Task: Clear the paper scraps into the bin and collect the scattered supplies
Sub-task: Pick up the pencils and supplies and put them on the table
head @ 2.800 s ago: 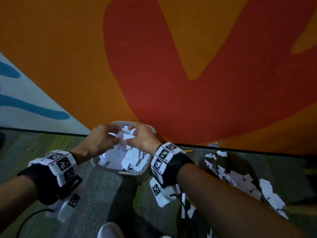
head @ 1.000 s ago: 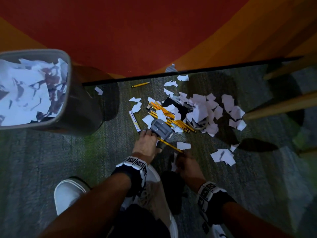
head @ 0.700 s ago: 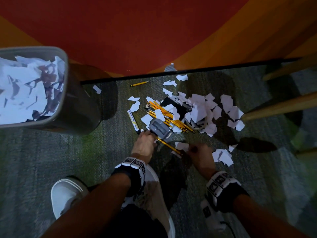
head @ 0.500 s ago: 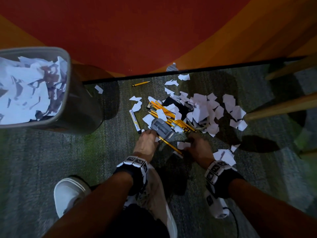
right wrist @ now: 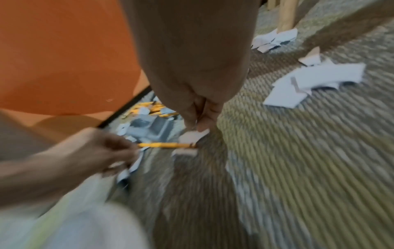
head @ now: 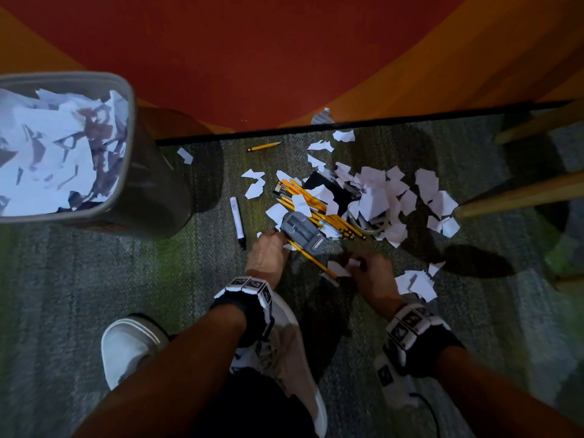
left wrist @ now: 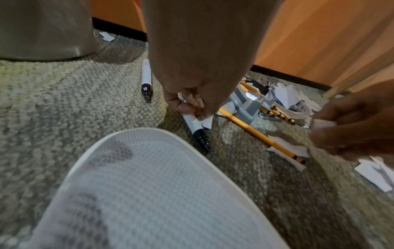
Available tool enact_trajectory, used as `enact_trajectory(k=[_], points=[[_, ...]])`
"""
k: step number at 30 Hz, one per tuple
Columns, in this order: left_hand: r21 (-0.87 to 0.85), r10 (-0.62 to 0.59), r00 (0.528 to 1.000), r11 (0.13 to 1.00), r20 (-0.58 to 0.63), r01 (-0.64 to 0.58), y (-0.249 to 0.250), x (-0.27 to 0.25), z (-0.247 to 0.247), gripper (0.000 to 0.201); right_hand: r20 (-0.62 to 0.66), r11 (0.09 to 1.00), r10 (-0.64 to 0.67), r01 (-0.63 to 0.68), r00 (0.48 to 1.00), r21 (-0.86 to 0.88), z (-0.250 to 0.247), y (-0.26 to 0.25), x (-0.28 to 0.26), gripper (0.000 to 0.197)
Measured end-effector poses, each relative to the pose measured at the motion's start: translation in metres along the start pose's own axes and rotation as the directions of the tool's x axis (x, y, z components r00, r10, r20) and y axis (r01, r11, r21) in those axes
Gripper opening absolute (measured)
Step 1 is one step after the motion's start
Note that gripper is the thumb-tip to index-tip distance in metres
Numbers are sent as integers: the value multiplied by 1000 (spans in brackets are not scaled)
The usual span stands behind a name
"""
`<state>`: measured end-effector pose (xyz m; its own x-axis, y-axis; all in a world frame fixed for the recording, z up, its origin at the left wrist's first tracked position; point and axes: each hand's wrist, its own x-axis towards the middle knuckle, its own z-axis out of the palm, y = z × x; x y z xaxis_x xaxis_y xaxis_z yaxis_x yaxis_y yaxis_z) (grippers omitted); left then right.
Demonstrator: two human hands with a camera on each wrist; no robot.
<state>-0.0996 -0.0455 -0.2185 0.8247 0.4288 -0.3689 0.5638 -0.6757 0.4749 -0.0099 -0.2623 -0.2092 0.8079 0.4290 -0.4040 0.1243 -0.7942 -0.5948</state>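
Two small paper scraps [head: 336, 269] lie on the carpet [head: 94, 295] just at the fingertips of the right hand [head: 373, 275], on both sides of the eraser end of one loose pencil [head: 311, 260]. This pencil has its long axis on a diagonal, from under the grey stapler [head: 301, 232] down toward the right hand, so the scraps sit across it and not along it. In the right wrist view the thumb and first finger are bent together and pinch one white scrap [right wrist: 193, 135] directly below them; the other scrap lies flat just beyond the pencil. The right hand is clearly the nearer one for these pieces. The left hand [head: 268, 254] is beside the near corner of the stapler, and its curled fingers [left wrist: 183, 105] hold a scrap together with the white barrel of a marker [left wrist: 195, 125], whose black cap points back toward the white shoe [left wrist: 149, 193]. A second marker [head: 237, 222] lies apart, toward the bin [head: 151, 197], its axis almost straight away from the person. The main heap of scraps [head: 379, 197] covers the bundle of pencils farther out, near the wall, and one more small group [head: 414, 284] lies to the outer side of the right hand. The bin stands well apart on the left, already full of paper, so I judge that each handful must travel leftward across the left arm.
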Motion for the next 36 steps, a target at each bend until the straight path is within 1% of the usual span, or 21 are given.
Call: enact_trajectory(k=[2,4,6,8,10,11,13,14,17,18,19,20,21,23,24,26,29,30,31,34,36], points=[[6,-4,1000,1000,11,4,2,1,-3,17,-3,1000,13,-13,1000,3,4,-3,-19,9],[-4,-8,1000,1000,30,8,3,2,-7,19,17,999,-6,5,1000,43,12,-8,-37,6],[-30,-5,999,1000,45,6,2,3,-10,17,97,998,7,-12,995,54,22,-11,-47,6],[-45,-20,998,999,61,23,-2,3,-9,16,160,998,56,-60,986,17,33,-8,-48,8],[-40,-47,995,998,83,50,-8,-1,-8,16,105,995,103,-102,989,-22,41,-5,-40,20],[-45,-48,995,998,87,52,-12,-4,-6,15,62,996,89,-91,994,19,43,-5,-36,29],[-81,-39,997,996,65,44,-21,-9,-2,13,-20,994,15,-13,1000,113,47,-4,-30,42],[-102,-32,998,994,47,36,-25,-12,0,13,-40,992,-4,9,999,122,48,-4,-27,42],[-117,0,1000,993,14,2,-28,-18,1,11,-39,997,22,-19,999,79,51,-6,-18,28],[-98,6,1000,995,13,-4,-26,-20,1,12,-53,996,41,-36,998,82,51,-4,-14,23],[-65,14,1000,998,21,-13,-25,-21,1,20,-76,993,65,-57,995,101,50,-3,-11,19],[-20,24,999,1000,46,-23,-23,-22,0,32,-102,991,86,-74,991,115,46,0,-8,21],[27,33,996,999,82,-36,-23,-23,0,42,-110,991,96,-84,989,107,42,1,-6,29],[87,54,990,994,127,-65,-22,-24,1,50,-69,991,79,-70,995,113,34,4,-1,40],[92,52,990,994,129,-64,-22,-23,2,50,-41,987,59,-52,997,151,31,5,2,41],[67,34,992,997,117,-42,-22,-22,5,43,0,985,19,-19,1000,170,27,10,8,34],[4,54,994,998,97,-55,-18,-23,7,23,33,993,-6,2,999,120,20,7,9,13],[-13,58,995,998,85,-57,-18,-24,7,16,49,991,-15,8,999,135,19,6,7,14],[-24,53,996,998,71,-52,-18,-24,8,10,55,989,-9,1,998,150,19,4,6,21],[-39,33,998,999,47,-31,-19,-24,12,8,-5,987,-24,24,1000,160,19,2,6,38],[-53,33,999,998,33,-31,-19,-25,13,6,2,987,-28,27,1000,161,20,5,11,44]])
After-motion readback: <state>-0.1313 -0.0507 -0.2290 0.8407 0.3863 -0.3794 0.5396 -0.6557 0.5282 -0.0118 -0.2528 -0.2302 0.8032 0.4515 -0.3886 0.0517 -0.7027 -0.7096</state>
